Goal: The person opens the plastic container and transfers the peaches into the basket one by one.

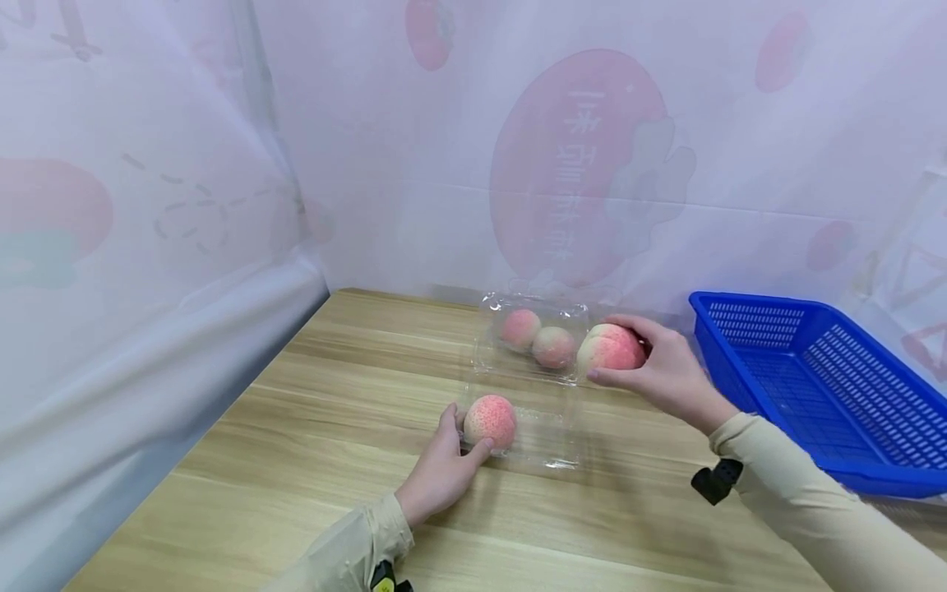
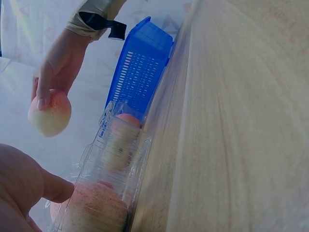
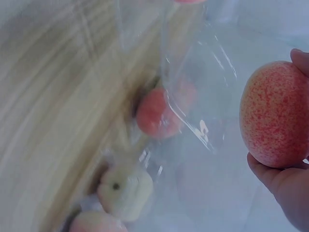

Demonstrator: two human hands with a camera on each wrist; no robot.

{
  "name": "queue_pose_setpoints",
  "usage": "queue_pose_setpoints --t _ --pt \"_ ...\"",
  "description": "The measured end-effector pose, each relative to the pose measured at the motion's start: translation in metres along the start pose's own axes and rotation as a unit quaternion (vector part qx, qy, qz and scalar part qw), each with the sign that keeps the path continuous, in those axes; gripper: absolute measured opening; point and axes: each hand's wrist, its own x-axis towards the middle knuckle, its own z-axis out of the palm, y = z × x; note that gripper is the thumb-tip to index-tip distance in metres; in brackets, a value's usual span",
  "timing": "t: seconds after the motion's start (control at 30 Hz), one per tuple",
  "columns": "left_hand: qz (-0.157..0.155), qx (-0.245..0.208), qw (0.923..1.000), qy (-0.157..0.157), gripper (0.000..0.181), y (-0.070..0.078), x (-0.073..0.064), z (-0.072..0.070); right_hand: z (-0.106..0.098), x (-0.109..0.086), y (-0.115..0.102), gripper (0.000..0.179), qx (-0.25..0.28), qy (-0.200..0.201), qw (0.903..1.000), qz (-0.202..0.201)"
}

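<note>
My right hand (image 1: pixel 669 370) grips a pink and cream peach (image 1: pixel 611 349) between thumb and fingers, held up right of a clear plastic clamshell box (image 1: pixel 543 419). In the right wrist view that peach (image 3: pixel 275 116) shows speckled red skin. My left hand (image 1: pixel 444 473) holds another peach (image 1: pixel 491 422) at the left of the box's near half, thumb on its near side, fingers at its left. The left wrist view has the left thumb (image 2: pixel 58 187) at the box's edge, over the peach (image 2: pixel 94 208). Two peaches, one pink (image 1: pixel 521 329) and one paler (image 1: pixel 553 347), lie in the far half.
A blue perforated basket (image 1: pixel 765 403) stands at the right of the wooden table (image 1: pixel 311 419). A printed white curtain (image 1: pixel 385 164) hangs behind the table and along its left side.
</note>
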Motion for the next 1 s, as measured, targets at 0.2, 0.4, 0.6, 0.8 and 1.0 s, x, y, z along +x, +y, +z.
queue_pose_setpoints --t 0.2,0.4,0.6,0.8,1.0 --pt "-0.004 0.0 1.0 -0.006 0.084 0.001 -0.001 -0.002 -0.031 0.003 -0.006 0.072 -0.027 0.026 0.9993 0.005" --pt "-0.006 0.0 1.0 -0.003 0.084 -0.001 0.0 -0.002 -0.058 0.007 -0.007 0.071 -0.041 0.03 0.9983 0.029" --pt "-0.009 -0.002 1.0 0.002 0.083 -0.005 0.005 -0.004 -0.086 0.013 0.008 0.073 -0.054 0.046 0.9971 0.029" --pt "-0.008 -0.003 1.0 0.003 0.082 -0.006 0.006 -0.004 -0.111 0.015 0.033 0.076 -0.056 0.06 0.9949 0.06" --pt "-0.014 -0.004 0.9999 0.004 0.082 -0.004 0.006 -0.004 -0.137 0.015 0.06 0.075 -0.064 0.069 0.991 0.095"
